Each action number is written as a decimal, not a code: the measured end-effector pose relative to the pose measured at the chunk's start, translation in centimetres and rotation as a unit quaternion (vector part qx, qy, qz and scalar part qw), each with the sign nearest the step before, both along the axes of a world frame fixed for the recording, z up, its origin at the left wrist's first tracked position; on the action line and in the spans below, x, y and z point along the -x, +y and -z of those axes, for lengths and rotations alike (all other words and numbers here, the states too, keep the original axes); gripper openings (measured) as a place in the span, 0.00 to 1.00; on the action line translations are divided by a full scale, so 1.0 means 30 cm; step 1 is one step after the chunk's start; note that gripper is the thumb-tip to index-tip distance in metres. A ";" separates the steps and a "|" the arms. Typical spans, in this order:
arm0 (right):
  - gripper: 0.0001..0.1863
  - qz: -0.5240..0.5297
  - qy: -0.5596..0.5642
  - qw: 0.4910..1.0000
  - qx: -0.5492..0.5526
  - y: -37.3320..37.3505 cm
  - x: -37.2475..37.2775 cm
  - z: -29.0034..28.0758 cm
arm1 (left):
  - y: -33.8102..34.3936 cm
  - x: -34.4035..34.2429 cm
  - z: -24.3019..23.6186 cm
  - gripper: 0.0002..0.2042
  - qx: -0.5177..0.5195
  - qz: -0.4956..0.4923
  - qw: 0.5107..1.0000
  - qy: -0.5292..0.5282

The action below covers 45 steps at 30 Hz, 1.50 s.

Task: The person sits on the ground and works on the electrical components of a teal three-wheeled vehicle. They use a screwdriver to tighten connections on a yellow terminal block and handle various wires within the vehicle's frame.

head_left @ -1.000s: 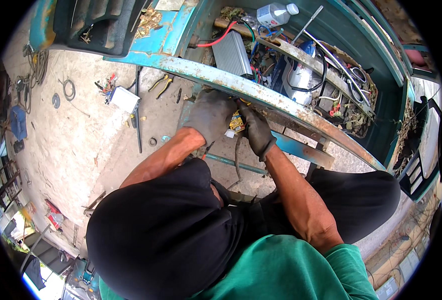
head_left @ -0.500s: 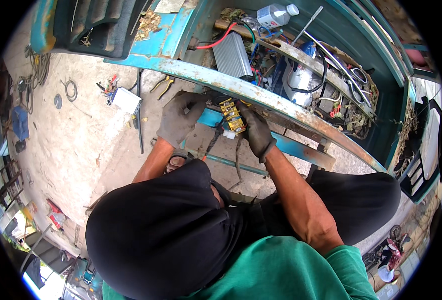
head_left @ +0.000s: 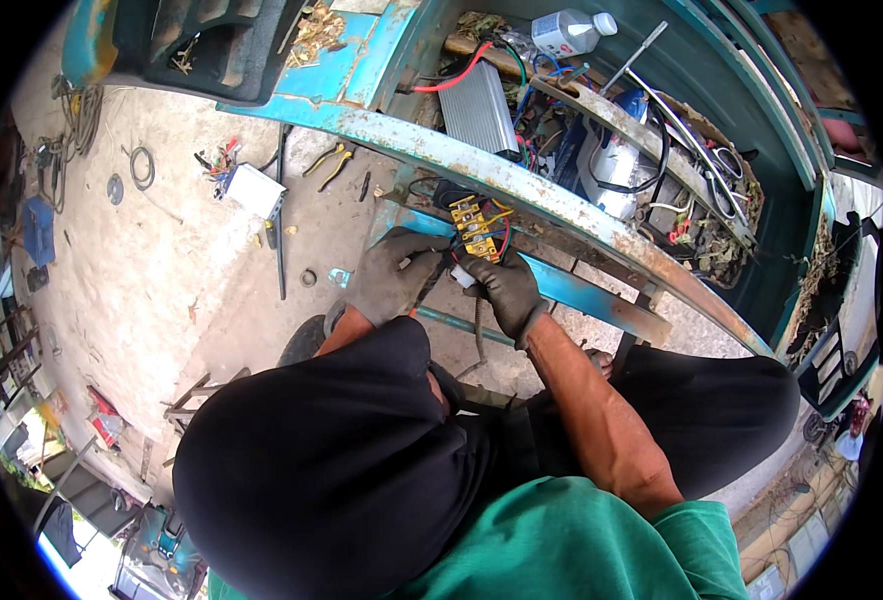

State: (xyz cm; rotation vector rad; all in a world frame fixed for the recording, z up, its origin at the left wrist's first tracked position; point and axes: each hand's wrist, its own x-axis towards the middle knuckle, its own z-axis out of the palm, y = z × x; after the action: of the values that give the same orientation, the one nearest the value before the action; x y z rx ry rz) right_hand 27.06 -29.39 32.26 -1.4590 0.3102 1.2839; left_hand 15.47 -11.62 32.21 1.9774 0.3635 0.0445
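A yellow terminal block (head_left: 475,228) with metal screws sits just beyond my hands, under the teal metal frame rail. My gloved right hand (head_left: 507,290) is closed at its near end, with the thumb across the block's lower edge. Yellow, red and green wires (head_left: 505,232) curve off the block's right side. My gloved left hand (head_left: 394,275) pinches at a dark cable (head_left: 428,287) left of the block; its fingertips partly hide what they grip. Below the block, between the hands, a white plastic connector (head_left: 464,276) shows.
The rusty teal rail (head_left: 392,143) crosses beyond my hands. Behind it, a compartment holds a finned metal box (head_left: 480,110), a plastic bottle (head_left: 567,34) and tangled wires. Yellow-handled pliers (head_left: 330,166) and a white box with wires (head_left: 255,190) lie on the floor to the left.
My left hand has come down and right, in beside the cable. My right hand has shifted from the block's side to its near end, and coloured wires now show there.
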 end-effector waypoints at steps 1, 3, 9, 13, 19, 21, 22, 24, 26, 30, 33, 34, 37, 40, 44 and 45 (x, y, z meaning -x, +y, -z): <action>0.17 0.006 -0.003 1.000 -0.002 0.002 0.005 0.001 | 0.007 0.001 0.012 0.11 -0.034 0.020 0.999 -0.031; 0.15 0.006 -0.013 1.000 -0.006 0.002 0.010 0.010 | 0.014 -0.002 0.022 0.10 -0.102 0.060 0.989 -0.090; 0.13 -0.010 -0.041 0.999 -0.029 0.004 0.016 0.036 | 0.005 -0.031 0.009 0.07 -0.119 0.060 0.983 -0.123; 0.12 0.004 -0.060 0.997 -0.046 -0.009 0.031 0.079 | -0.032 -0.044 0.023 0.06 -0.081 0.015 0.994 -0.072; 0.13 0.004 -0.081 0.994 -0.068 -0.014 0.035 0.094 | -0.043 -0.060 0.007 0.08 -0.058 0.003 0.998 -0.009; 0.13 -0.002 -0.084 0.995 -0.059 -0.005 0.031 0.077 | -0.021 -0.053 0.018 0.07 -0.020 0.010 1.000 -0.015; 0.13 -0.015 -0.087 0.995 -0.038 -0.004 0.027 0.067 | -0.013 -0.046 0.017 0.07 -0.018 0.016 0.999 -0.031; 0.14 -0.022 -0.072 0.997 -0.022 0.006 0.019 0.040 | -0.002 -0.028 0.004 0.07 -0.016 0.027 0.998 -0.061; 0.14 -0.013 -0.036 0.999 -0.030 0.008 0.012 0.032 | -0.019 0.000 0.023 0.08 0.137 -0.062 0.989 -0.017; 0.13 0.004 -0.002 0.999 -0.042 0.005 0.016 0.037 | -0.058 0.036 0.024 0.08 0.330 -0.175 0.927 0.000; 0.12 0.030 0.027 0.998 -0.039 0.007 0.028 0.034 | -0.063 0.044 0.030 0.09 0.373 -0.179 0.910 -0.032; 0.12 0.033 0.036 0.998 -0.038 0.008 0.027 0.029 | -0.063 0.042 0.030 0.09 0.345 -0.173 0.921 -0.054; 0.13 0.042 0.057 0.997 -0.038 0.007 0.024 0.012 | -0.056 0.034 0.008 0.09 0.331 -0.173 0.926 -0.053; 0.14 0.038 0.055 0.997 -0.042 -0.002 0.021 0.021 | -0.050 0.035 -0.012 0.09 0.424 -0.193 0.885 0.020; 0.16 0.045 0.073 0.995 -0.058 -0.006 0.012 0.009 | -0.064 0.032 0.000 0.09 0.455 -0.200 0.867 -0.025; 0.16 0.043 0.081 0.993 -0.079 -0.014 0.013 0.016 | -0.064 0.032 0.003 0.09 0.460 -0.200 0.865 -0.027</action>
State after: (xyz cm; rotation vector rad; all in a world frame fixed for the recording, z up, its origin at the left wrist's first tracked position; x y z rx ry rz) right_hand 26.67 -29.80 31.77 -1.1998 0.3666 1.3289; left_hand 14.50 -13.55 32.13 0.9300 0.6174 0.1595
